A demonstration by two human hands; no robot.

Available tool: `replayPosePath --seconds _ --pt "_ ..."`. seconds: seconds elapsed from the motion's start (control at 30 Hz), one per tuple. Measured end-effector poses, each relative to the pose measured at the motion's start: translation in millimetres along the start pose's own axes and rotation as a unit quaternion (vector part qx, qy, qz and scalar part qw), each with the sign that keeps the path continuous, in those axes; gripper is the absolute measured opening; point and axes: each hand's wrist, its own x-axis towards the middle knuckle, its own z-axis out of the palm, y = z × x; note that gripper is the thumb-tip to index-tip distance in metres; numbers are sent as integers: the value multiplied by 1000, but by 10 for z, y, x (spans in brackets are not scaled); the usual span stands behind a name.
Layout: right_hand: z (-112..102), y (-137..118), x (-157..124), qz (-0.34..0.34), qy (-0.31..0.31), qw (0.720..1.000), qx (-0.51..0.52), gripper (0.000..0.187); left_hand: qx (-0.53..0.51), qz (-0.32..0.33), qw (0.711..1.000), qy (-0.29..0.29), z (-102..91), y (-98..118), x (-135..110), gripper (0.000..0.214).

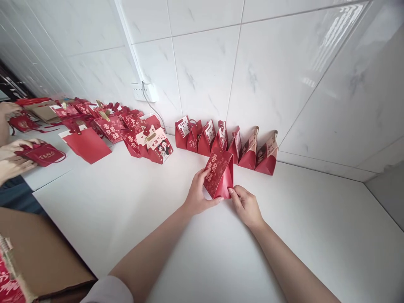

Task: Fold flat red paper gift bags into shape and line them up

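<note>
A red paper gift box with pale printed characters is between my hands, over the white table in front of the row along the wall. My left hand grips its left side and lower front edge, thumb stretched along the bottom. On the right, my right hand pinches the lower corner of the box's folded end between thumb and fingers. Just behind it stands a row of similar red gift boxes, several of them with cards and looped handles. The underside of the held box is hidden.
At the left lie many red gift bags and boxes with ribbons and cards. A co-worker's hands hold a dark red pouch. An open cardboard box is at lower left. A cable hangs from the wall socket.
</note>
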Motion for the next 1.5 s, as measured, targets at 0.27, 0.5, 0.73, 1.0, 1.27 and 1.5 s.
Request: replayPosePath --seconds 0.27,0.5,0.73,1.0,1.27,1.5 --pt "-46 -23 17 32 -93 994 39 27 -306 -172 935 42 19 -1 61 81" --pt "16 65 77 46 -114 991 50 17 -681 -275 678 20 -140 162 160 77" --pt "15 83 81 54 -109 991 52 16 -732 -265 626 46 -168 151 173 70" --pt "15 86 77 63 -115 989 67 16 -725 -271 633 22 -127 135 151 72" --pt "-4 70 71 58 -119 989 67 18 -720 -283 633 34 -106 168 146 66" --pt "-64 34 89 34 -144 979 138 56 -621 -335 704 76 -44 98 112 30"
